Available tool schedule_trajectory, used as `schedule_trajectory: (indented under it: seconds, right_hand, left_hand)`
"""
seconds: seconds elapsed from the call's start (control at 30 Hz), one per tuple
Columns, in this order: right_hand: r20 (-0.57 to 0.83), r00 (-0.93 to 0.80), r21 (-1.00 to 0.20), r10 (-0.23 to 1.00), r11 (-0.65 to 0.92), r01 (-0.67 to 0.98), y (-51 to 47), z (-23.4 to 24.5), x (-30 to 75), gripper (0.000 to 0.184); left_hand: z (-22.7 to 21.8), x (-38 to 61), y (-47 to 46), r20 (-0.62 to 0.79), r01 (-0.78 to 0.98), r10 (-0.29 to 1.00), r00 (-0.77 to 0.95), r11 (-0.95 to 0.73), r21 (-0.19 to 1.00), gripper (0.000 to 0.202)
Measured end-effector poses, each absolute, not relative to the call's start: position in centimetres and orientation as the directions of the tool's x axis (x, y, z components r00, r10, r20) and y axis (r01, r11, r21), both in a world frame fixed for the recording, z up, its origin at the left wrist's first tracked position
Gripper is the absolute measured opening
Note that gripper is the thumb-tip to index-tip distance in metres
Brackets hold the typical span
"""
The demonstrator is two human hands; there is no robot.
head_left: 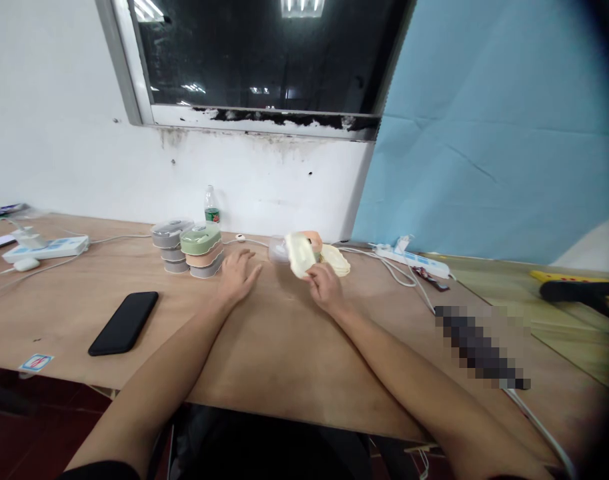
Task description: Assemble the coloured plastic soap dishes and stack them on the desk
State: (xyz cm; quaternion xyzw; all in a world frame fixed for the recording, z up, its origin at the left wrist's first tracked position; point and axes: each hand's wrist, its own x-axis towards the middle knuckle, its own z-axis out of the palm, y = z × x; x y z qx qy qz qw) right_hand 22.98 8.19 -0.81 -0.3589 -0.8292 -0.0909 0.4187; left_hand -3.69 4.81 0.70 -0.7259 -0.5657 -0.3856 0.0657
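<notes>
My right hand (326, 288) pinches the lower edge of a pale yellow plastic tray-like piece (300, 255), tilted up off the table. Behind it are an orange container (314, 240) and a clear, greyish lid-like piece (278, 249), both partly hidden. Just right of it lie more flat pale yellow pieces (337, 260). My left hand (238, 275) rests on the table with its fingers apart, holding nothing. Left of that hand stand two stacks of small lidded boxes: one topped by a green box (201, 239), the other by a grey box (171, 233).
A black phone (124, 323) lies at left on the wooden table (264, 347). A plastic bottle (211, 205) stands by the wall. Power strips lie at left (47, 249) and right (414, 260), with white cables about them. A blurred-out dark object (481, 347) is at right.
</notes>
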Motion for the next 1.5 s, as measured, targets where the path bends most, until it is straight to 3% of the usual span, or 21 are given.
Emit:
schedule_trajectory:
  seconds: [0.17, 0.43, 0.57, 0.73, 1.07, 1.17, 1.3, 1.5]
  right_hand:
    - [0.824, -0.04, -0.269, 0.565, 0.453, 0.85, 11.8, -1.0, 27.9, 0.03]
    - [0.728, 0.072, -0.303, 0.682, 0.226, 0.926, 14.5, -1.8, 32.3, 0.031]
    - [0.668, -0.043, -0.252, 0.743, 0.28, 0.926, 14.6, -2.5, 31.3, 0.029]
    - [0.68, -0.096, -0.228, 0.727, 0.334, 0.915, 14.5, -2.9, 30.7, 0.033]
    - [0.699, 0.025, -0.328, 0.715, 0.288, 0.9, 14.6, -3.1, 30.7, 0.032]
    - [0.663, 0.054, -0.366, 0.747, 0.26, 0.894, 14.8, -3.3, 30.7, 0.04]
    - [0.607, 0.119, -0.453, 0.785, 0.22, 0.864, 15.1, -3.4, 31.1, 0.035]
    - [0.684, 0.267, -0.6, 0.679, 0.315, 0.736, 15.9, -3.4, 31.8, 0.036]
  left_hand:
    - [2.3, -6.2, 4.4, 0.774, 0.924, 0.621, -0.124, -0.212, 0.318, 0.039]
    - [2.4, -10.1, 5.3, 0.829, 0.912, 0.421, -0.369, -0.01, 0.411, 0.042]
    - [2.4, -10.6, 5.2, 0.795, 0.885, 0.429, -0.43, 0.023, 0.466, 0.056]
    - [2.0, -10.9, 5.3, 0.747, 0.856, 0.454, -0.485, 0.071, 0.513, 0.062]
    - [1.6, -11.3, 6.0, 0.732, 0.823, 0.427, -0.531, 0.056, 0.565, 0.069]
    - [1.9, -11.2, 5.8, 0.709, 0.806, 0.447, -0.546, 0.051, 0.589, 0.072]
    - [2.2, -11.2, 5.7, 0.694, 0.801, 0.467, -0.549, 0.058, 0.595, 0.069]
    - [1.9, -11.3, 5.8, 0.713, 0.804, 0.44, -0.547, 0.037, 0.593, 0.061]
